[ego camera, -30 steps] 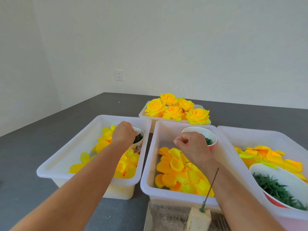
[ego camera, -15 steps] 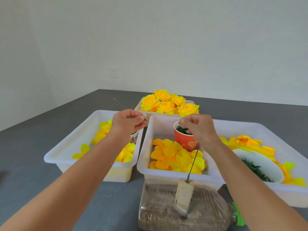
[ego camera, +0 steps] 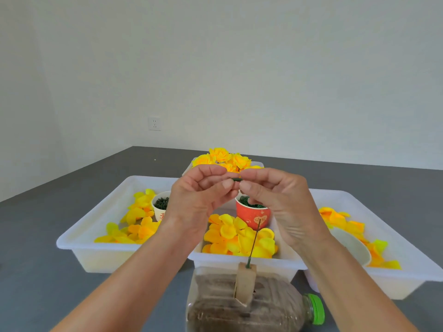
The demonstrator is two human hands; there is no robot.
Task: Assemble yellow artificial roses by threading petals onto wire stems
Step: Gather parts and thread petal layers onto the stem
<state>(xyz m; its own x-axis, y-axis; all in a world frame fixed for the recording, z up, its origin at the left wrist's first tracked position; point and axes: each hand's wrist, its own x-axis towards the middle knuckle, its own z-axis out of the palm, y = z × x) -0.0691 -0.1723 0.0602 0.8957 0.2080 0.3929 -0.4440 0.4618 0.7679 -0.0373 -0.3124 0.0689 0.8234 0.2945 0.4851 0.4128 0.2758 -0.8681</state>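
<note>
Both hands are raised above the red cup (ego camera: 253, 213). The left hand (ego camera: 199, 200) and right hand (ego camera: 275, 197) pinch one small green piece (ego camera: 236, 179) between fingertips. The wire (ego camera: 254, 240) stands just in front of the cup, among the petals (ego camera: 237, 238).

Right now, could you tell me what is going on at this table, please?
A person is making yellow artificial roses. Both hands are raised: the left hand and right hand pinch a small dark green piece between their fingertips. A bare wire stem stands in a block on a bottle. Loose petals fill white trays; finished roses sit behind.
</note>
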